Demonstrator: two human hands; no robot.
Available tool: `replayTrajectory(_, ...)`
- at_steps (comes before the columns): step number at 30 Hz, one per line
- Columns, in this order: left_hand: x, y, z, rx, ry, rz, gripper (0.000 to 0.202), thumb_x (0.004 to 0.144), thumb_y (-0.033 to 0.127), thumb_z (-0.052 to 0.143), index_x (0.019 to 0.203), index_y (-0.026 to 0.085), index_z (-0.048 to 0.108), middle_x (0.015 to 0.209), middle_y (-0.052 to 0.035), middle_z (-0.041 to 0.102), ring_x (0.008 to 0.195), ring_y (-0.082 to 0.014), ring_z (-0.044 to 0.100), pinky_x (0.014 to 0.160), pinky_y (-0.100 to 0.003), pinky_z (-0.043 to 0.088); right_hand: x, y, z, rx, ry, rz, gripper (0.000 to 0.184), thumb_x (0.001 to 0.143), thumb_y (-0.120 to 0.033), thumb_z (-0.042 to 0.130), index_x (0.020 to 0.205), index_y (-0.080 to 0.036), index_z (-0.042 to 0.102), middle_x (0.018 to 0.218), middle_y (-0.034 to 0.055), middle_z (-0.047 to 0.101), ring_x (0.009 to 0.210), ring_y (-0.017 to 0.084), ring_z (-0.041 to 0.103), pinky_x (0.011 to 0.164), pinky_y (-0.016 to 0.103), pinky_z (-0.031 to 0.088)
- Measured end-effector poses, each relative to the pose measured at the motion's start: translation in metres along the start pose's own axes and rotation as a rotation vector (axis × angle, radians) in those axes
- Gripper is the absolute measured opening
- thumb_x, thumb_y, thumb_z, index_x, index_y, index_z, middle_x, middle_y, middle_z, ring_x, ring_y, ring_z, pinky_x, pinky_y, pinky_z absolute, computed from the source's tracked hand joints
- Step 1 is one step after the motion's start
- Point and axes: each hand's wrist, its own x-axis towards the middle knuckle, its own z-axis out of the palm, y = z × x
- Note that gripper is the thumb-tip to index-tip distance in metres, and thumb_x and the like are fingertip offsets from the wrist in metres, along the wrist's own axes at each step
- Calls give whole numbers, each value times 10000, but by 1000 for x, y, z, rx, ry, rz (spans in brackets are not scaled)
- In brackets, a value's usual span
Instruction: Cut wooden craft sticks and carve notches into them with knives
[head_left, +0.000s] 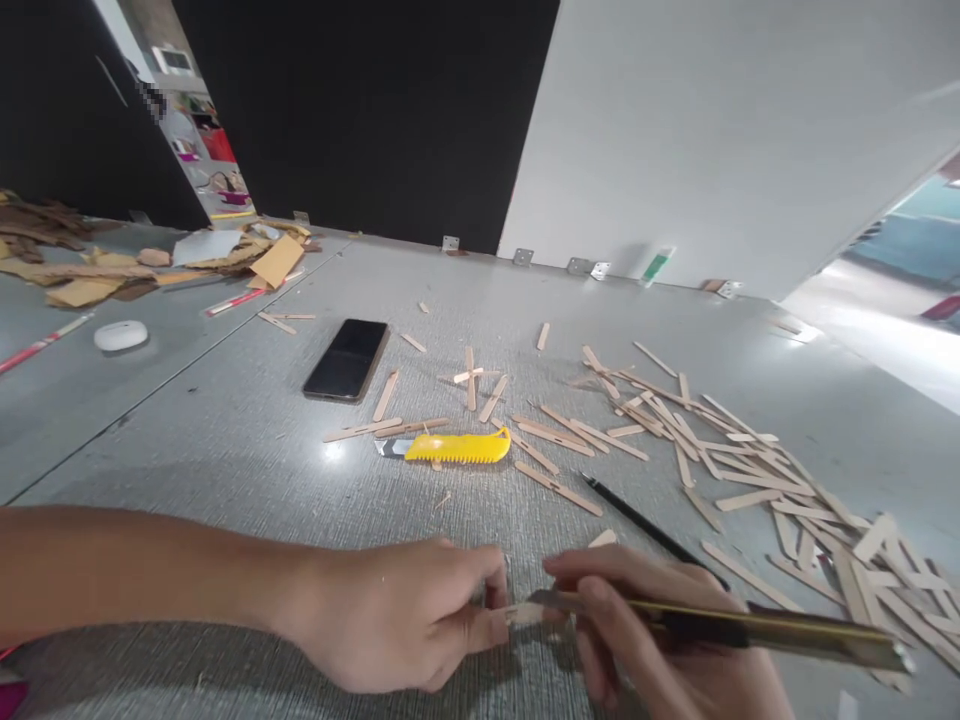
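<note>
Low in the head view, my left hand [409, 615] pinches one end of a wooden popsicle stick [529, 612] between thumb and fingers. My right hand [667, 640] is closed around a slim craft knife [795, 635] with a gold and black handle. Its blade lies at the stick, just right of my left fingertips; whether it has cut in cannot be made out. A yellow box cutter [459, 447] with its blade out lies beyond my hands. Near my right hand rests a black pen [645, 522].
A heap of popsicle sticks [795, 490] spreads over the right side of the grey table [247, 440]. A phone [346, 360], a white earbud case [121, 336] and torn cardboard [277, 262] are at the left. Upright black and white panels [637, 130] with metal brackets bound the far edge.
</note>
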Motion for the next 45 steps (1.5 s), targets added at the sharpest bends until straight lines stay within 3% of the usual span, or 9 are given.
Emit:
replayTrajectory(3, 1, -6, 1, -38, 38, -118, 359, 1094, 467, 484, 833, 220, 499, 532, 73, 544, 468, -90, 431, 505, -208, 336, 2, 11, 5, -56, -91, -217, 100, 1087, -296, 604, 1113, -283, 700, 708, -32, 719, 534, 114, 641, 509, 212, 483)
replayTrajectory(6, 3, -14, 0, -73, 20, -141, 421, 1065, 525, 518, 796, 206, 573, 529, 53, 574, 466, -95, 405, 497, -228, 301, 4, 14, 7, -66, -114, -321, 78, 1057, -199, 625, 1014, -256, 657, 812, -6, 715, 638, 118, 648, 597, 226, 509)
replayTrajectory(8, 3, -15, -2, -72, 10, -142, 406, 1060, 516, 526, 809, 203, 592, 542, 48, 590, 470, -96, 406, 498, -230, 300, 5, 13, 9, -62, -151, -246, 106, 1048, -189, 629, 960, -243, 652, 757, -14, 697, 601, 111, 627, 567, 221, 493)
replayTrajectory(12, 2, -9, -3, -40, 75, -129, 263, 1078, 446, 507, 946, 223, 554, 604, 62, 619, 508, -103, 460, 521, -221, 340, 2, 14, 18, 57, -219, 66, 208, 1076, -283, 589, 891, -232, 667, 598, -33, 684, 481, 105, 606, 477, 209, 456)
replayTrajectory(18, 5, -8, 0, -28, 166, -121, 283, 1048, 370, 551, 816, 208, 535, 564, 61, 575, 532, -105, 513, 557, -222, 382, 2, 20, 23, 269, -270, 292, 241, 1043, -386, 637, 867, -221, 627, 628, -22, 669, 519, 115, 620, 492, 203, 502)
replayTrajectory(21, 7, -10, -1, -27, 162, -121, 340, 1051, 389, 536, 769, 200, 554, 545, 55, 574, 493, -95, 479, 524, -219, 356, 6, 14, 20, 292, -259, 291, 298, 983, -453, 733, 849, -213, 619, 620, -31, 628, 535, 116, 606, 513, 216, 486)
replayTrajectory(29, 9, -12, -3, 6, 96, -106, 350, 975, 326, 614, 653, 187, 600, 519, 47, 577, 440, -81, 429, 472, -213, 327, 6, 5, 23, 336, -259, 389, 516, 1026, -679, 578, 808, -212, 565, 577, -21, 609, 473, 104, 560, 473, 227, 448)
replayTrajectory(34, 10, -14, -2, 25, 93, -93, 390, 989, 361, 600, 641, 186, 577, 523, 43, 582, 442, -76, 427, 476, -207, 336, 3, 10, 25, 216, -282, 330, 555, 1100, -650, 433, 763, -221, 536, 493, -39, 567, 421, 88, 520, 474, 224, 425)
replayTrajectory(45, 10, -13, -3, 28, 88, -80, 383, 993, 334, 603, 641, 183, 577, 528, 41, 579, 453, -75, 439, 476, -197, 346, 7, 0, 22, 167, -292, 238, 534, 1122, -601, 381, 760, -233, 520, 507, -46, 542, 434, 98, 507, 474, 232, 427)
